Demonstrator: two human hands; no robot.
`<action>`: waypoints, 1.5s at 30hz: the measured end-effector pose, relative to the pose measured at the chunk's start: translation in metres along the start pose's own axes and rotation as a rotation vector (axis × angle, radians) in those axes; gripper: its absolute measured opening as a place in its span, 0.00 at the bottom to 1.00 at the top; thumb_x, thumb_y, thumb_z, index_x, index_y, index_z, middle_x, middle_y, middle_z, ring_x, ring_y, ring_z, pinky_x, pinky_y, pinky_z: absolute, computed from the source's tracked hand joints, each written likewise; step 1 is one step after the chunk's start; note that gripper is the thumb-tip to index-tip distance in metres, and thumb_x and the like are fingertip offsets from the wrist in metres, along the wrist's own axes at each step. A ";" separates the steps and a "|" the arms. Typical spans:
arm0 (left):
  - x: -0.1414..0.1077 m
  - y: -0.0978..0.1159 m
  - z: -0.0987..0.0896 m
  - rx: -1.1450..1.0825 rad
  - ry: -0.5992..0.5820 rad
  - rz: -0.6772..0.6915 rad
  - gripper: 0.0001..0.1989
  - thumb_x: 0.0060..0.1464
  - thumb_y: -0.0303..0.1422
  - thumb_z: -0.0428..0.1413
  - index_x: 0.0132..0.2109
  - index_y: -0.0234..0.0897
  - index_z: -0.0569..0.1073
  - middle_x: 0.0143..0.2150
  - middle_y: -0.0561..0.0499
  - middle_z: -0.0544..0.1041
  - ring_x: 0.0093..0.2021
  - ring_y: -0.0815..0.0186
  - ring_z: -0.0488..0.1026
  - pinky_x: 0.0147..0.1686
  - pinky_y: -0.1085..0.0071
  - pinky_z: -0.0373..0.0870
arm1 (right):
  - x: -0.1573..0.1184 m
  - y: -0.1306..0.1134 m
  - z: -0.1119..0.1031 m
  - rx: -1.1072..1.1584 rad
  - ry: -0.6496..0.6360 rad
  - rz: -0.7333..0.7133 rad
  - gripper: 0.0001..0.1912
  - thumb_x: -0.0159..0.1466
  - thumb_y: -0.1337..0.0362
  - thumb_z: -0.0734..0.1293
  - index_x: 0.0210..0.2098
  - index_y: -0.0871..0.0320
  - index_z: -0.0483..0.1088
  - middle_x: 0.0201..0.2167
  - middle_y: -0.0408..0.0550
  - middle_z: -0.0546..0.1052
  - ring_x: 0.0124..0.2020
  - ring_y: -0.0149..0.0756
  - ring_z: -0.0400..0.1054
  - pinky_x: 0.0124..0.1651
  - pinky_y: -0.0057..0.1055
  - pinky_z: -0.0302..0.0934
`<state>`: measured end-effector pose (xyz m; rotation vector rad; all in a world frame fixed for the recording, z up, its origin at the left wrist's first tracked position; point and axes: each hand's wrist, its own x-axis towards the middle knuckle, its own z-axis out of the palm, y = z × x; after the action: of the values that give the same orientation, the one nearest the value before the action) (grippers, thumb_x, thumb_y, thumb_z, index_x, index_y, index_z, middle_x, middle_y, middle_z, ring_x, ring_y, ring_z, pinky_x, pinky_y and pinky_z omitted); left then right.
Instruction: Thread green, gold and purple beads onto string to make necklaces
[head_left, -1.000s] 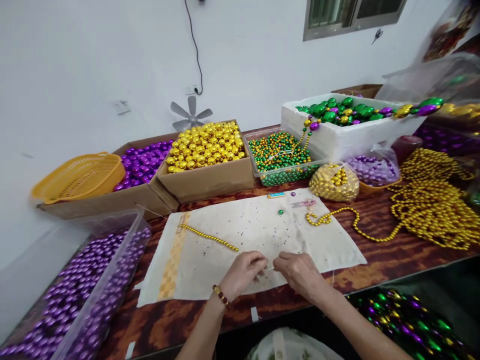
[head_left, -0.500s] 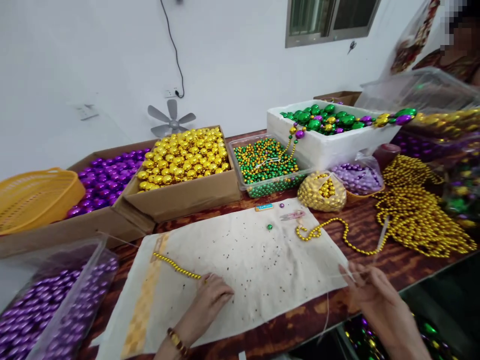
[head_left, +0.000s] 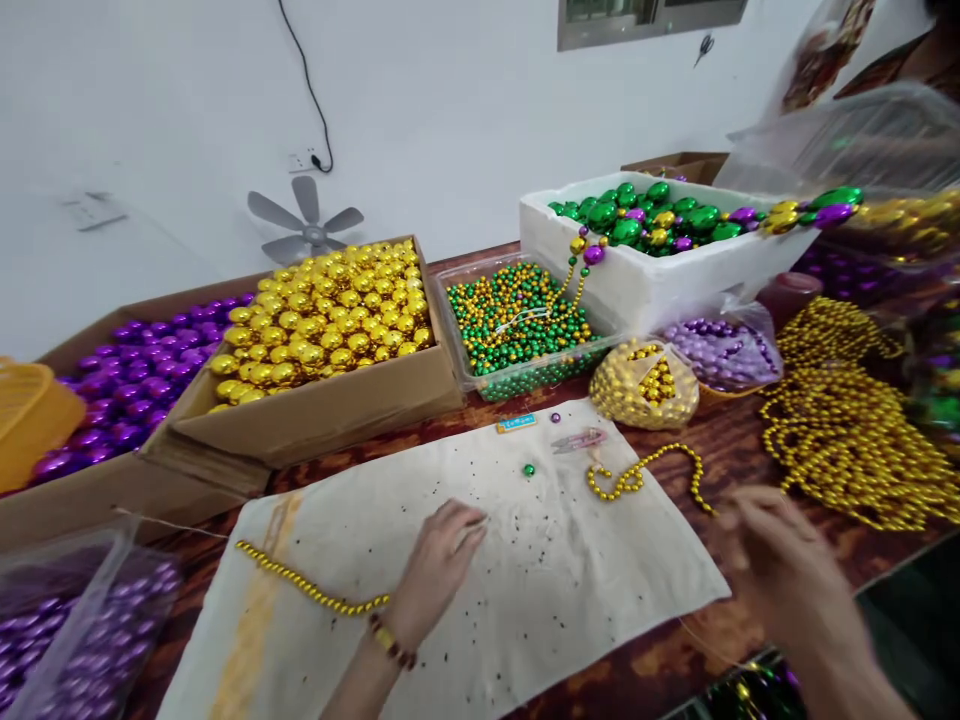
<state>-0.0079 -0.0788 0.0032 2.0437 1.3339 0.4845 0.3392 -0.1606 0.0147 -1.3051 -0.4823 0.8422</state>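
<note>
My left hand (head_left: pixel 441 560), with a beaded bracelet (head_left: pixel 391 642) on the wrist, is low over the white cloth (head_left: pixel 555 610). Its fingers are curled together, and whatever is between them is hidden. A gold bead strand (head_left: pixel 311 590) lies on the cloth and runs up to that wrist. My right hand (head_left: pixel 787 575), blurred by motion, is over the brown table at the cloth's right edge with fingers bent inward. Its fingertips are by the end of another gold bead strand (head_left: pixel 637 470); I cannot make out what they grip. A thin thread (head_left: pixel 712 640) trails below.
Boxes of gold beads (head_left: pixel 330 320) and purple beads (head_left: pixel 150 375) line the back, beside a clear tub (head_left: pixel 525 360) of small green and gold beads. A white foam box (head_left: pixel 585 275) stands behind. Small scissors-like snips (head_left: pixel 579 441) lie on the cloth; gold strands (head_left: pixel 847 430) are heaped right.
My left hand has moved up and right, away from the end of the strand on the cloth. My right hand has shifted towards the other gold strand. The view has tilted slightly.
</note>
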 end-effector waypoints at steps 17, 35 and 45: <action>0.103 0.006 0.061 -0.617 0.150 -0.138 0.06 0.54 0.32 0.56 0.40 0.39 0.74 0.39 0.49 0.74 0.41 0.63 0.70 0.44 0.66 0.62 | -0.047 0.083 0.061 -0.127 -0.584 0.404 0.18 0.65 0.52 0.62 0.27 0.59 0.61 0.19 0.38 0.64 0.16 0.23 0.53 0.20 0.22 0.45; 0.045 0.017 0.005 -1.723 0.139 -0.442 0.08 0.58 0.31 0.56 0.42 0.31 0.74 0.35 0.48 0.78 0.36 0.67 0.77 0.43 0.67 0.73 | -0.082 0.080 0.074 -0.392 -0.805 0.332 0.19 0.67 0.51 0.57 0.27 0.58 0.60 0.20 0.38 0.61 0.16 0.22 0.49 0.18 0.22 0.44; 0.038 0.018 0.001 -1.632 0.193 -0.359 0.06 0.55 0.32 0.58 0.40 0.34 0.73 0.38 0.49 0.77 0.40 0.63 0.77 0.47 0.64 0.70 | -0.092 0.085 0.092 -0.370 -0.706 0.259 0.20 0.65 0.50 0.59 0.26 0.59 0.62 0.18 0.38 0.62 0.16 0.23 0.51 0.18 0.22 0.45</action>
<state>0.0203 -0.0497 0.0133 0.4133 0.7756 1.0997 0.1919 -0.1694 -0.0328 -1.4011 -1.0782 1.4939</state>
